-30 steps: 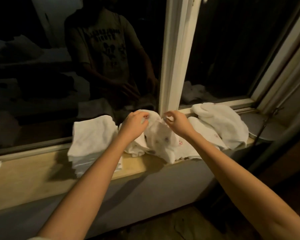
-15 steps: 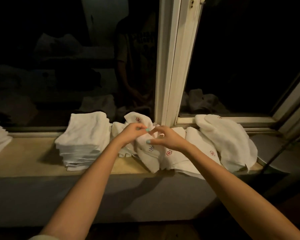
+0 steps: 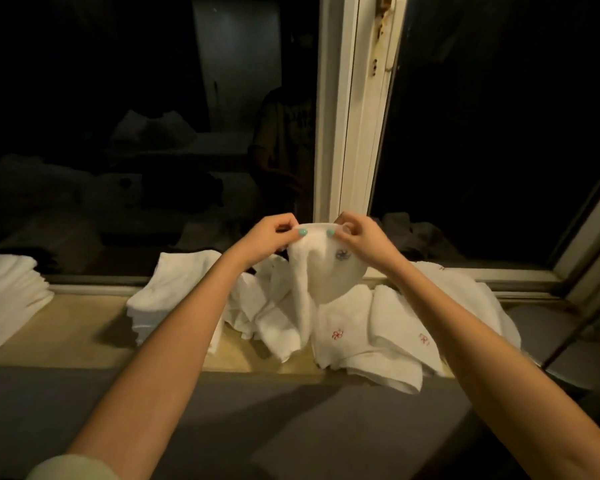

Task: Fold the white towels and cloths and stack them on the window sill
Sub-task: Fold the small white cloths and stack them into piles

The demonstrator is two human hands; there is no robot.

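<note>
I've both hands — left hand (image 3: 269, 237), right hand (image 3: 364, 235) — pinching the cloth (image 3: 326, 271) along its top edge at frame centre (it hangs straight down below the grip).

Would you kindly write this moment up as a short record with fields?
held cloth: white, dark embroidered mark, hanging above the window sill
left hand: pinches its top edge
right hand: pinches the same edge
folded stack: on the sill, left of the arms
far stack: at the left frame edge
loose pile: unfolded, red embroidery, under the held cloth
</note>
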